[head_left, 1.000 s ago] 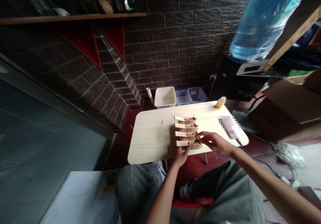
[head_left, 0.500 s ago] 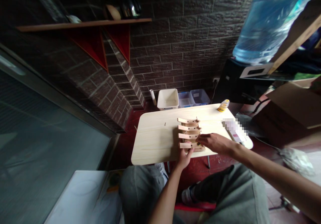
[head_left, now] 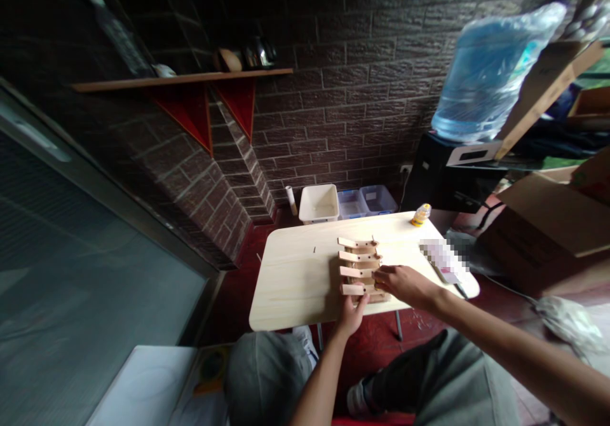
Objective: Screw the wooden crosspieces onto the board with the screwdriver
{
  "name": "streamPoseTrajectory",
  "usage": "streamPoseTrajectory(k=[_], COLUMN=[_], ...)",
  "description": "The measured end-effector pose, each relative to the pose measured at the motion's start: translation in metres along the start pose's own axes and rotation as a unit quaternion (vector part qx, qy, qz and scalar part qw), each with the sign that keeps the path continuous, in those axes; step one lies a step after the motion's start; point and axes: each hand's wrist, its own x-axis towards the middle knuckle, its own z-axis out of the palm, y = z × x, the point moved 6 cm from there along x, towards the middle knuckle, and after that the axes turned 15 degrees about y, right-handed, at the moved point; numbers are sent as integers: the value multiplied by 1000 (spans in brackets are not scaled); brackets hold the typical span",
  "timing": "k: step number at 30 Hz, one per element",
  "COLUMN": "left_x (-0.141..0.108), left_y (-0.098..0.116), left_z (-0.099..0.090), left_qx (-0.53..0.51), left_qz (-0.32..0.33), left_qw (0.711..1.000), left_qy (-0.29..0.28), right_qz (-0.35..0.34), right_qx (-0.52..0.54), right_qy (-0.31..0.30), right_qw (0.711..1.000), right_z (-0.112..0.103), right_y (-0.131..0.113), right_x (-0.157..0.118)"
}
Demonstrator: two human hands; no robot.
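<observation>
A wooden assembly (head_left: 358, 257) lies on the pale tabletop (head_left: 290, 286). Several light wooden slats with dark holes run side by side across its base, and a thin upright pin stands at the far one. My left hand (head_left: 351, 315) grips the near end, thumb against the closest slat and fingers around the side. At the right ends of the two nearest slats, my right hand (head_left: 399, 282) has its fingers pinched together and bent down. Whatever is between those fingertips is hidden. A small dark peg (head_left: 314, 249) rests on the table, left of the assembly.
A clear bottle with yellow parts (head_left: 421, 215) stands at the far right corner. A blurred flat item (head_left: 443, 261) lies along the right edge. Behind the table are a white bin (head_left: 319, 203) and blue-grey bins (head_left: 376, 200). A water dispenser (head_left: 457, 171) stands back right.
The whole view has shifted, so the table appears lower. Both hands stay at the assembly, and the right fingers have moved slightly at the nearest slats.
</observation>
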Motion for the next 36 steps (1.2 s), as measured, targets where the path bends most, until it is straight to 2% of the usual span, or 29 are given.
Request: streamPoseTrajectory(k=[4, 9, 18, 20, 27, 32, 36], left_x=[0, 0, -1, -2, -1, 1, 0], left_y=[1, 9, 12, 9, 5, 5, 8], left_z=[1, 0, -2, -2, 1, 1, 1], left_qx=[-6, 8, 11, 8, -5, 1, 11], left_qz=[-4, 1, -6, -5, -2, -11, -11], left_qw=[1000, 1000, 1000, 1000, 1000, 1000, 1000], left_qy=[-9, -9, -4, -3, -10, 8, 4], right_qz=[-27, -9, 43, 42, -46, -18, 5], right_qx=[-72, -88, -128, -126, -122, -80, -86], right_qy=[-41, -102, -77, -73, -81, -89, -105], right_qw=[996, 991, 988, 988, 988, 993, 991], right_z=[9, 22, 39, 39, 27, 25, 25], right_y=[0, 9, 16, 16, 5, 11, 15], right_x=[-2, 1, 4, 2, 4, 9, 8])
